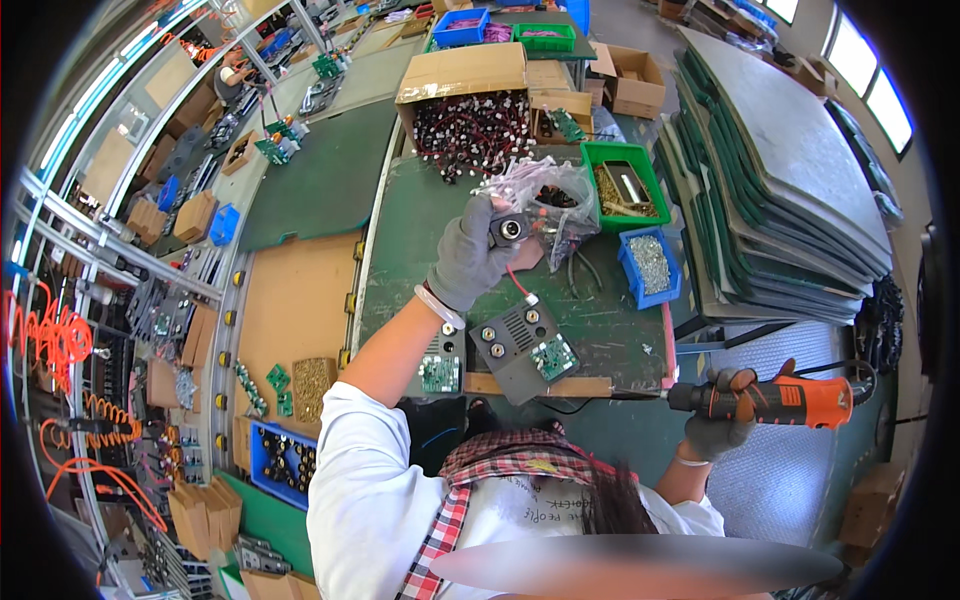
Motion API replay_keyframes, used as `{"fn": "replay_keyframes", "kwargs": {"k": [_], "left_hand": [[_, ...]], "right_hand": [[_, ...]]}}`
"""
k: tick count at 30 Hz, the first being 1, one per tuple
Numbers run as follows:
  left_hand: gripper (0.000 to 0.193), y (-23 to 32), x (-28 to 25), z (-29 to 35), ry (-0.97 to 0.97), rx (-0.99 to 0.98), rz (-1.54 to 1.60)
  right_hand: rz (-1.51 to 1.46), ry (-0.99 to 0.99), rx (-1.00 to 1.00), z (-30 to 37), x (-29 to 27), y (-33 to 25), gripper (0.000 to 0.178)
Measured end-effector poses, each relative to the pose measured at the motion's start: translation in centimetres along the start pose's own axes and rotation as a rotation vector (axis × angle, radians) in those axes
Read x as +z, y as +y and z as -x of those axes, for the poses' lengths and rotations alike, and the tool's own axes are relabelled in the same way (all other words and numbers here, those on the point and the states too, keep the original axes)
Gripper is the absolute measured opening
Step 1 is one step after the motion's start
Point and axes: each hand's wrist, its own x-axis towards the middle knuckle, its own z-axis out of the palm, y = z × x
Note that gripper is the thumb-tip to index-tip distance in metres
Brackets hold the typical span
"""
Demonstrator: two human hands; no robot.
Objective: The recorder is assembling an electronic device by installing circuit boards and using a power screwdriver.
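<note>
My left hand [468, 258], in a grey glove, is closed on a small black part with a round socket [510, 230], held above the bench. A red wire with a white connector [532, 299] runs below it. On the bench's near edge lies a dark grey panel [510, 345] with round metal fittings and a green circuit board [553, 357]. Left of it, under my forearm, is a second, partly hidden panel [443, 350]. Out to the right, past the bench corner, my gloved right hand [722, 425] grips an orange and black power screwdriver [775, 400], its tip pointing left.
Pliers [584, 272] and a clear plastic bag [568, 205] lie beyond the panel. A carton of wired connectors [465, 75], a green bin [653, 170] and a blue screw bin [630, 275] stand farther back. Stacked boards [780, 130] rise at right. Left runs a conveyor [300, 290].
</note>
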Motion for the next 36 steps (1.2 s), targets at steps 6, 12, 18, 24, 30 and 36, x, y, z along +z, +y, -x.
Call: {"fn": "replay_keyframes", "kwargs": {"k": [6,12,18,24,30,36], "left_hand": [[0.034,3.8,0.2,1.3,-0.132,0.094,-0.030],[0.027,5.0,2.2,1.8,-0.553,-0.647,0.631],[0.027,0.4,7.5,9.3,-1.136,-0.933,0.252],[0.027,-3.9,10.8,12.1,-1.241,-0.942,-0.035],[0.020,-4.5,12.9,9.2,-1.219,-1.398,0.038],[0.015,-8.2,16.7,11.7,-1.107,-1.548,0.106]], "right_hand": [[-0.054,-0.044,-0.008,-0.2,-2.2,-1.7,0.027],[-0.097,-0.112,-0.022,-1.1,-4.5,-1.5,0.076],[-0.131,-0.045,-0.040,-1.4,-4.9,-1.5,0.070],[-0.165,-0.021,-0.022,-1.9,-7.0,-1.3,0.078],[-0.141,0.002,-0.019,-2.0,-8.2,-1.5,0.079],[-0.111,0.073,-0.013,-2.7,-8.7,-1.6,0.077]]}}
